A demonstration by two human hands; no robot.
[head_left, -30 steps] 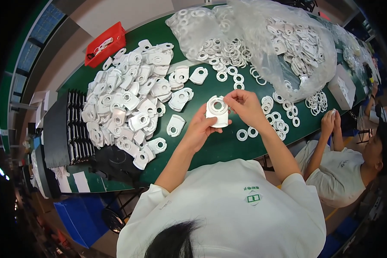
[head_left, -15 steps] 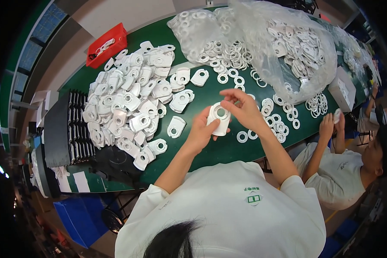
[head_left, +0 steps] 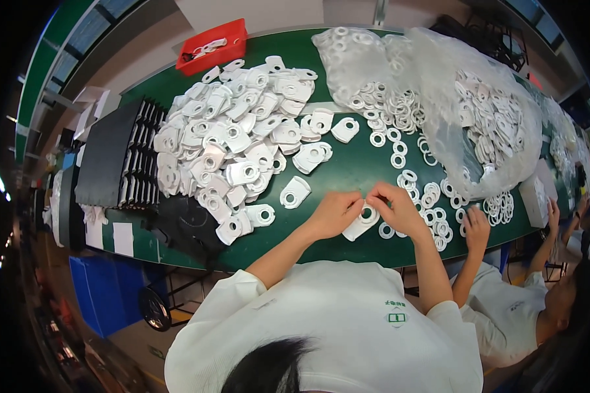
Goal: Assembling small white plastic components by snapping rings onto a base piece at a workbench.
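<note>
A flat white plastic tab with a round hole [head_left: 360, 223] is pinched between both hands just above the near edge of the green table [head_left: 347, 173]. The left hand [head_left: 335, 213] grips its left side with fingers curled over the top, and the right hand [head_left: 396, 208] closes on its right side, fingertips at the hole where a white ring [head_left: 368, 213] sits. The two hands are close together, nearly touching over the part.

Just right of the tab, loose white rings [head_left: 432, 216] lie scattered on the table, some touching one another. Left of the tab, a single white tab [head_left: 295, 192] lies alone, and further left a large heap of the same white tabs [head_left: 233, 141] spreads across the table. Beyond that heap, at the far edge, stands a red bin [head_left: 213, 44]. Left of the heap lies a black slotted tray [head_left: 121, 160]. Behind the tab and to its right, a clear plastic bag [head_left: 452, 98] holds more rings and tabs. Far right of the tab, another person's hand [head_left: 476, 226] rests at the table edge among the rings.
</note>
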